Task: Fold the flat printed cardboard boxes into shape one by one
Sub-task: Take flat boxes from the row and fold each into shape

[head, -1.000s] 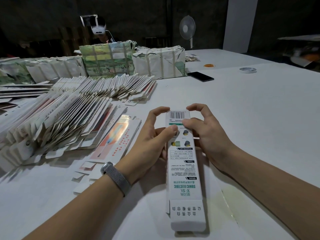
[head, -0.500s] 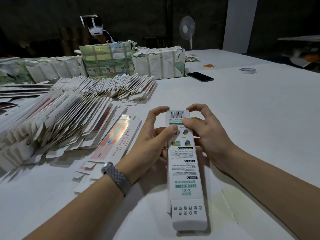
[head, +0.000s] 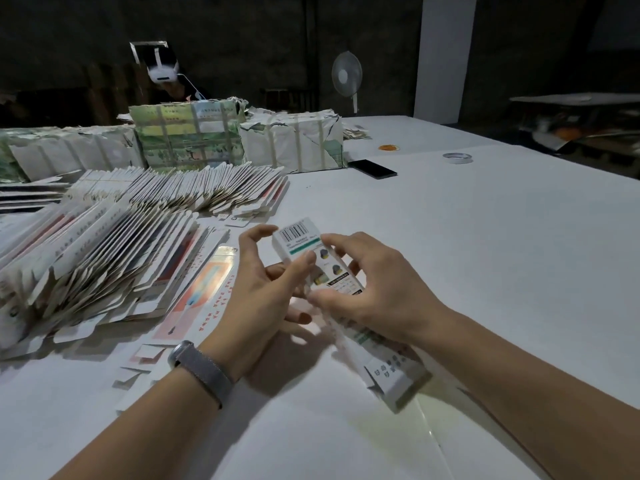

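Box: one long white printed box (head: 304,244) at centre frame, held off the table (head: 485,237), running from upper left to lower right, its lower end flap (head: 394,379) open and blurred.
Box print: one barcode (head: 295,231) at the upper end, a green band below it, small product pictures; the rest is too blurred or small to read.
Left hand (head: 258,299): thumb tip on the box's printed face, index finger curled and raised beside the barcode end, other fingers behind the box; it holds the box.
Right hand (head: 377,289): laid over the box middle, fingers curled around it, index finger on the green band.
Watch: one grey mesh band (head: 201,370) on the left wrist.
Flat boxes: two fanned rows, one (head: 93,265) at left of frame, one (head: 194,192) above it; too many to count.
Loose flat: one flat (head: 201,289) with an orange picture and red characters, unreadable, just left of the left hand.
Bundles: at least three strapped packs (head: 188,138) across the upper left.
Phone: one black phone (head: 372,169) at upper centre.
Tape: one roll (head: 457,157) at upper right.
Fan: one standing fan (head: 346,77) at top centre.
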`<action>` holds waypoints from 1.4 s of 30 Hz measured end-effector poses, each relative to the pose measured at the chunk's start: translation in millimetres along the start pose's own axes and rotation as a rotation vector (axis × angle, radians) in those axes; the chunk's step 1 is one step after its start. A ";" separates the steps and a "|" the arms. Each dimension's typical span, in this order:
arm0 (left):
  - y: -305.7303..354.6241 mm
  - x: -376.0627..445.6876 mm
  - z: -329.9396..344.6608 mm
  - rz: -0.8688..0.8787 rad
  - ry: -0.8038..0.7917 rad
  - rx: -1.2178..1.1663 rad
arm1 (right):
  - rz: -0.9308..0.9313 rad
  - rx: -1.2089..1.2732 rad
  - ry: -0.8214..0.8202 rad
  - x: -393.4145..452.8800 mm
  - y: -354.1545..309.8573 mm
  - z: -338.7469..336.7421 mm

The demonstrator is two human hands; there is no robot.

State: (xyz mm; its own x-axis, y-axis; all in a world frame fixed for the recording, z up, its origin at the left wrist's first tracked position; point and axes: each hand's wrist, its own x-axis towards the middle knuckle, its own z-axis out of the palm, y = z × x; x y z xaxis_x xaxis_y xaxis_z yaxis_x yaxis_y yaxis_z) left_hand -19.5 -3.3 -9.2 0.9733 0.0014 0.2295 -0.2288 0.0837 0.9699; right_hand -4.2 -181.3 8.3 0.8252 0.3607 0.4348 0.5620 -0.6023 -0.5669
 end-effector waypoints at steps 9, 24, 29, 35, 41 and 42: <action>4.3 5.7 -14.8 -0.051 0.099 -0.027 | 0.158 -0.272 0.097 -7.8 10.0 -57.8; 4.7 2.9 -11.9 -0.166 -0.121 0.145 | 0.823 -1.120 0.096 -144.7 190.1 -262.9; 11.9 5.3 -10.6 -0.219 -0.172 0.164 | 0.801 -1.289 0.142 -148.4 217.5 -268.1; 11.1 14.7 -4.7 -0.215 -0.073 0.198 | 0.568 -0.890 0.264 -94.9 176.9 -211.5; 4.2 1.5 -1.4 0.077 -0.180 0.539 | 0.303 -0.357 0.221 -21.1 74.1 -111.2; 3.5 -0.1 -1.7 0.168 -0.215 0.676 | 0.265 -0.285 0.189 -11.6 57.4 -92.3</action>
State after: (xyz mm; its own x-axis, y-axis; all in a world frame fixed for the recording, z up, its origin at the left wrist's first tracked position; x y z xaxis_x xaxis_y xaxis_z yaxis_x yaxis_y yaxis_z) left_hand -20.4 -1.3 -6.0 0.9150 -0.2414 0.3233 -0.4034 -0.5346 0.7426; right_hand 13.1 -285.8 35.3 0.8989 0.0467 0.4357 0.2724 -0.8385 -0.4720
